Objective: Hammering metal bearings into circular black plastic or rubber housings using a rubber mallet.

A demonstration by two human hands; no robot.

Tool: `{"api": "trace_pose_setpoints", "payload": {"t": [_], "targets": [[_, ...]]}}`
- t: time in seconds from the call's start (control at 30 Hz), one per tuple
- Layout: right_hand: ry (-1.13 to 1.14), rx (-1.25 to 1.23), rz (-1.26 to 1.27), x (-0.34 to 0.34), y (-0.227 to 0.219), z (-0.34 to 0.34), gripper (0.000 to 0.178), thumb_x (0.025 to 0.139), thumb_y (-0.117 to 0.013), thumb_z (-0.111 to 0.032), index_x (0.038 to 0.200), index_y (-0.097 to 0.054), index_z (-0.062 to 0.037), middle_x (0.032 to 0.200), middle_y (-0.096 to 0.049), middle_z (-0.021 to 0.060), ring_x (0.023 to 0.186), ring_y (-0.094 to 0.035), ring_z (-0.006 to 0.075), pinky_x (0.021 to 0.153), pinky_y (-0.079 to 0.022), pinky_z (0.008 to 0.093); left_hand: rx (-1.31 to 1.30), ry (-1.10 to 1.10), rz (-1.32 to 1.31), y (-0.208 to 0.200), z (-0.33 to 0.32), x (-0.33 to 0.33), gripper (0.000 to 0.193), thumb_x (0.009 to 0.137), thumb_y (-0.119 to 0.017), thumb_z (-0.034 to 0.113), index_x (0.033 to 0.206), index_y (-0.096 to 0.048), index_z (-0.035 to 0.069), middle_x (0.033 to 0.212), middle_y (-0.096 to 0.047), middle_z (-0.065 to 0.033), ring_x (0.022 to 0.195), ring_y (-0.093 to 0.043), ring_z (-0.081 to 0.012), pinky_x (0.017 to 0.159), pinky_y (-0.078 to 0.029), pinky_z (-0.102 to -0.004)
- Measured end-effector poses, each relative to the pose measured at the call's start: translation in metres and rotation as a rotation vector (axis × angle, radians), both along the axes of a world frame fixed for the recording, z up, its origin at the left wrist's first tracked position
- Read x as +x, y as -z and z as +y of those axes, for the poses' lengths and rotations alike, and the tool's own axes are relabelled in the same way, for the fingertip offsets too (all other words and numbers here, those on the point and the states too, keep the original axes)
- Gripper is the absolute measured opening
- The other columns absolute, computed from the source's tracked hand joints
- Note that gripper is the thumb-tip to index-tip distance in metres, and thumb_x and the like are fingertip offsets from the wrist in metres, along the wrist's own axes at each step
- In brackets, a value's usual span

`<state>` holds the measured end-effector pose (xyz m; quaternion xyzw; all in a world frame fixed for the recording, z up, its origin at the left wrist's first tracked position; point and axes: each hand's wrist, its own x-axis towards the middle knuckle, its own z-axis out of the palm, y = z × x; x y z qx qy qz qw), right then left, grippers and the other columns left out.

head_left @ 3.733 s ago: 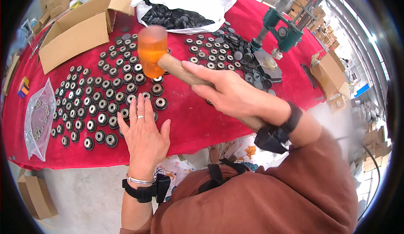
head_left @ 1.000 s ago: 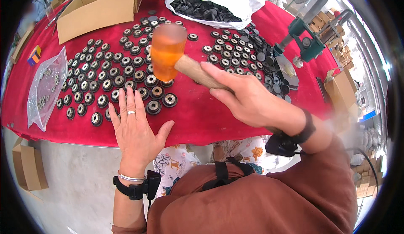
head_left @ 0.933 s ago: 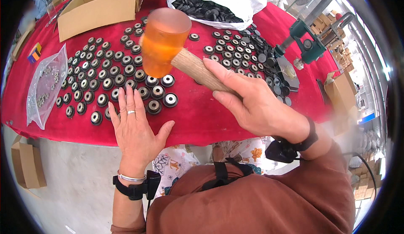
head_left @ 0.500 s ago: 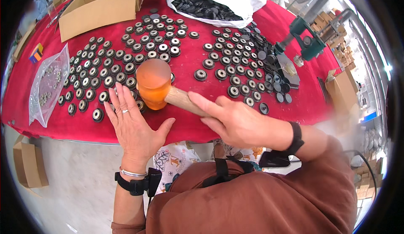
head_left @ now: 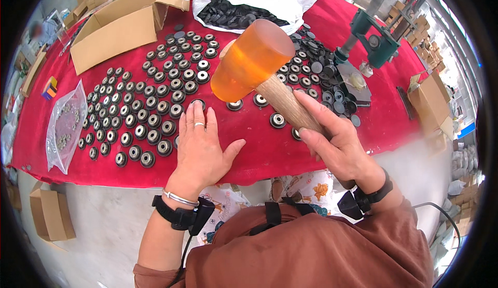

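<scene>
The right hand gripped the wooden handle of a mallet, fingers curled tight around the lower end of the handle, near the front edge of the table. The mallet's translucent orange head was raised above the red-covered table, tilted up and away from the person. The left hand lay flat on the cloth near the front edge, fingers spread slightly, fingertips just beside a small round black-and-silver roller wheel. Rows of similar roller wheels covered the cloth toward the left side. An open cardboard box sat at the far left corner, a white bag of black discs at the far edge, and a green press toward the far right. A clear plastic bag of parts lay at the left edge.
</scene>
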<state>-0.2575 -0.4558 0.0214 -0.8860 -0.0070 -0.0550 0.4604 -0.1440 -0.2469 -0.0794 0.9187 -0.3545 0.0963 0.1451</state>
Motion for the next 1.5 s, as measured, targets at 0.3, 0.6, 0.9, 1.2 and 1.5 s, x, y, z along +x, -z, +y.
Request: {"api": "trace_pose_setpoints", "payload": {"t": [0.3,0.6,0.9,1.2,1.5], "targets": [[0.067,0.332,-0.026,0.011,0.003,-0.009,0.053,0.092,-0.054,-0.011,0.141,-0.034,-0.0094,0.082,-0.055,-0.0019,0.061,-0.046,0.0027,0.054,-0.042,0.02,-0.144,0.099,-0.027,-0.02,-0.051,-0.001,0.074,0.084,-0.06,0.039,0.133,-0.033,-0.01,0.137,-0.029,-0.0336,0.133,-0.023,-0.0441,0.11,-0.015,-0.052],[0.07,0.382,0.041,0.023,-0.003,-0.004,0.051,0.092,-0.053,-0.011,0.139,-0.037,-0.0085,0.082,-0.058,0.0004,0.059,-0.05,0.0054,0.054,-0.043,0.0215,-0.035,-0.086,0.144,-0.009,0.012,-0.047,0.077,0.083,-0.062,0.036,0.13,-0.031,-0.016,0.137,-0.026,-0.037,0.132,-0.021,-0.0477,0.109,-0.017,-0.0516],[-0.079,-0.292,-0.34,0.115,0.023,0.0,0.048,0.09,-0.052,-0.01,0.137,-0.039,-0.0072,0.087,-0.063,0.0137,0.068,-0.059,0.0205,0.063,-0.048,0.032,-0.186,0.018,0.001,-0.011,-0.014,-0.001,0.062,0.084,-0.061,0.026,0.13,-0.037,-0.008,0.136,-0.037,-0.0275,0.131,-0.03,-0.0415,0.109,-0.022,-0.0496],[-0.203,-0.513,-0.071,0.133,0.004,0.024,0.045,0.089,-0.053,-0.01,0.133,-0.043,-0.0066,0.077,-0.061,0.023,0.064,-0.062,0.0333,0.06,-0.049,0.0392,-0.231,-0.055,0.027,0.007,0.002,-0.002,0.059,0.085,-0.06,0.027,0.126,-0.041,-0.011,0.136,-0.036,-0.0289,0.131,-0.029,-0.0417,0.109,-0.022,-0.0481],[-0.197,-0.411,0.05,0.122,0.012,0.025,0.047,0.089,-0.054,-0.014,0.135,-0.042,-0.0078,0.101,-0.062,0.0243,0.078,-0.065,0.0329,0.067,-0.05,0.0393,-0.205,-0.001,-0.066,0.003,-0.004,0.011,0.057,0.084,-0.06,0.025,0.125,-0.042,-0.01,0.132,-0.04,-0.0285,0.128,-0.033,-0.042,0.108,-0.023,-0.0496]]}}
